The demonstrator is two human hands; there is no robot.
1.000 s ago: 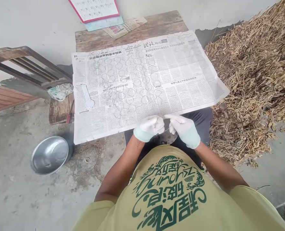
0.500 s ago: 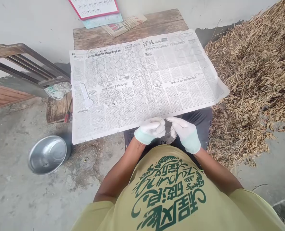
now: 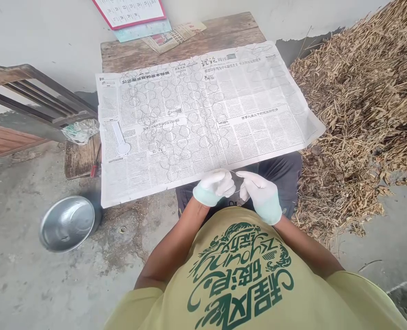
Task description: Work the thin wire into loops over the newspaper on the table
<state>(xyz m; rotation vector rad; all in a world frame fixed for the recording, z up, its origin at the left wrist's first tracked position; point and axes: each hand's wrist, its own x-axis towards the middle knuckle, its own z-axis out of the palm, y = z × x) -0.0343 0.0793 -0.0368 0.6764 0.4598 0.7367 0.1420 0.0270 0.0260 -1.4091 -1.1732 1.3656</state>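
Right hand [image 3: 259,191] edges slightly away from my left hand [image 3: 216,187]; both pinch thin wire [image 3: 233,173] by the near edge of the newspaper [image 3: 258,130]. Two-handed wire-working seems underway; next move likely needs steady pinches.

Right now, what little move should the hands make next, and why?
Perhaps ease the right hand gently toward the left hand: a thin strand spans the small gap between them, and both seem to pinch it, so pulling apart might tug it.

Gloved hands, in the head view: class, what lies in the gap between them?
The head view shows a thin strand spanning the gap between the left hand and the right hand.
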